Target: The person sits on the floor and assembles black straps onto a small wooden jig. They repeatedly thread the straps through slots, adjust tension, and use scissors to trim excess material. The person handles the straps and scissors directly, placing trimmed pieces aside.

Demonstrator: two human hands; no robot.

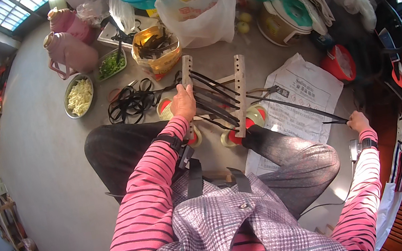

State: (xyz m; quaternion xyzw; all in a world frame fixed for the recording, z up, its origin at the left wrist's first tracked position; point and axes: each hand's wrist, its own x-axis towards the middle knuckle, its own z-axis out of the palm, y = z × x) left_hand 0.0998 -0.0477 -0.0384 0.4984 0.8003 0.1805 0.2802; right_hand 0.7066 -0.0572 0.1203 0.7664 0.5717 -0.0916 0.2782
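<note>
Black strap (304, 106) reaching out from the right of a wooden frame (240, 87), right hand (359, 122) with fingers closed on it, left hand (184, 104) with fingers clasped around the left post (186, 68), black coil (126, 108) left of the frame

The clearest print is on the flat white sack (304, 91) beside the right leg (297, 162): a heading in Latin letters, a line of bolder Chinese characters beneath it, then rows of finer dark print too small to read. A black strap (315, 111) crosses in front of part of it. The white plastic bag (200, 24) bears reddish lettering, creased beyond reading.
</note>
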